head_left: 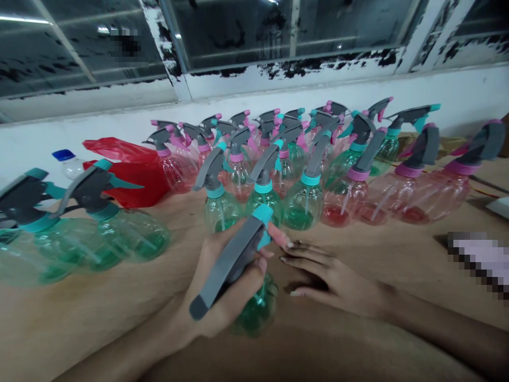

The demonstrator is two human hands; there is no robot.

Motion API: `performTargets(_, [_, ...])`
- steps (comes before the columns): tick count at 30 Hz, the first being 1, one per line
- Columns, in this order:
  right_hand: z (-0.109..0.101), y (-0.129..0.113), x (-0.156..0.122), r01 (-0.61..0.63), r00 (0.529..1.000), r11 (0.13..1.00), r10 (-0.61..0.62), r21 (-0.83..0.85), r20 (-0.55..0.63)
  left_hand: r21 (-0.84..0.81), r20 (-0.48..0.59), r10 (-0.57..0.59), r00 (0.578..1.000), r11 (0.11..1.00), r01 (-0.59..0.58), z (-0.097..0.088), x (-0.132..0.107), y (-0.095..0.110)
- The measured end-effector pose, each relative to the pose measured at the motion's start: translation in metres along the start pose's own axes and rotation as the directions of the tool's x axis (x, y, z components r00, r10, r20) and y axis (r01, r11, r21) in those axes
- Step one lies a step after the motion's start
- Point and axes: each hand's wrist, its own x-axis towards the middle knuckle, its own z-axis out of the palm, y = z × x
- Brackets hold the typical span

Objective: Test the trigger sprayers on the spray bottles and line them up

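My left hand (pixel 226 286) is wrapped round the neck of a green spray bottle (pixel 256 310) with a grey trigger head (pixel 230 260) and a teal nozzle. The bottle stands on the brown table (pixel 99 313) close to me. My right hand (pixel 330 278) rests flat on the table just right of the bottle, fingers stretched out toward it and holding nothing.
Several green and pink spray bottles (pixel 306 196) stand in rows behind my hands, up to the white wall. Two green bottles (pixel 123 228) lie at the left. A red plastic bag (pixel 131 170) and a blue-capped bottle (pixel 69 164) sit at the back left.
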Motion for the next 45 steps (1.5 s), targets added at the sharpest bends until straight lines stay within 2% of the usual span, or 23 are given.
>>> performTargets(3, [-0.0001,0.0006,0.0000,0.002,1.000,1.000,-0.002,-0.013,0.007,-0.012,-0.059,-0.030,0.998,0.999,0.030,0.0034,0.0006,-0.0035])
performTargets(13, [-0.0006,0.0001,-0.0001,-0.001,1.000,1.000,0.001,-0.003,0.011,0.036,0.003,-0.043,0.999,0.998,0.043,0.0043,-0.0029,0.0024])
performTargets(22, [0.0004,0.0013,-0.0005,0.006,1.000,1.000,-0.006,0.002,-0.006,-0.001,-0.073,0.011,0.997,1.000,-0.011,0.0078,-0.0004,0.0031])
performTargets(27, [0.0004,0.0007,-0.0004,0.004,1.000,1.000,-0.004,0.002,-0.013,0.004,-0.050,-0.008,0.999,1.000,0.008,0.0074,-0.0006,0.0024])
performTargets(33, [-0.0006,-0.0001,0.0003,0.000,1.000,1.000,0.000,-0.001,-0.003,-0.001,-0.084,-0.007,0.996,1.000,0.007,0.0089,-0.0012,0.0048])
performTargets(39, [0.0003,0.0004,-0.0003,0.005,1.000,1.000,-0.005,0.016,-0.024,0.008,-0.029,-0.017,0.999,1.000,0.017,0.0055,-0.0006,0.0050])
performTargets(45, [0.0005,0.0006,-0.0005,-0.002,1.000,1.000,0.002,-0.015,0.004,-0.005,-0.036,0.032,0.999,0.999,-0.032,0.0059,-0.0019,0.0015])
